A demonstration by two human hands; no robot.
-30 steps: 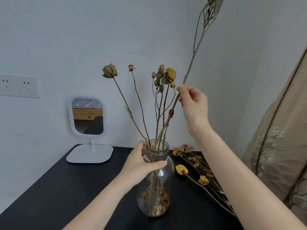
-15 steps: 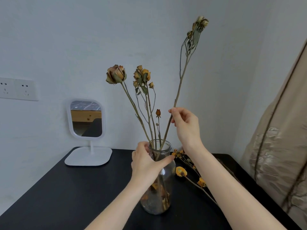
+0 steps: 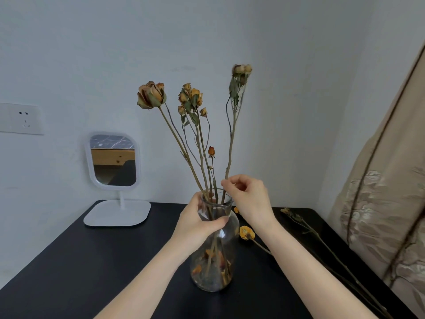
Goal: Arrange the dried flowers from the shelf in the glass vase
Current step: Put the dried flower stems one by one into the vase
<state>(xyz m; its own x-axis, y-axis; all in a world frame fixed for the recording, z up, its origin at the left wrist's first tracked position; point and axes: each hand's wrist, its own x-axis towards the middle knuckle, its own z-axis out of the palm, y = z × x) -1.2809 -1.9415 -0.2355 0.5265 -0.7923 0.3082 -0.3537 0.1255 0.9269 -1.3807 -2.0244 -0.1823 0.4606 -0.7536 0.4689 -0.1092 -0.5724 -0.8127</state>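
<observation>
Pushes tall stem (image 3: 230, 143) deeper into vase (image 3: 213, 268) vs. prev. frame, pinching it w/ R hand (image 3: 250, 199) just above rim. Grips vase neck w/ L hand (image 3: 197, 224). Leaves other flowers (image 3: 247, 233) lying on table (image 3: 92, 261), right of vase.

From my seat, the glass vase (image 3: 230, 249) stands on the bench (image 3: 92, 261) near its middle, with dried flowers (image 3: 192, 99) upright in it. The left hand (image 3: 200, 223) grips its neck from the left. The right hand (image 3: 249, 196) pinches one tall flower (image 3: 240, 70) by its stem just above the mouth. A mirror (image 3: 113, 162) stands behind and to the left, below and right of a wall socket (image 3: 21, 118). Loose flowers (image 3: 247, 232) lie on the bench to the vase's right, with a curtain (image 3: 379, 215) beyond them.
</observation>
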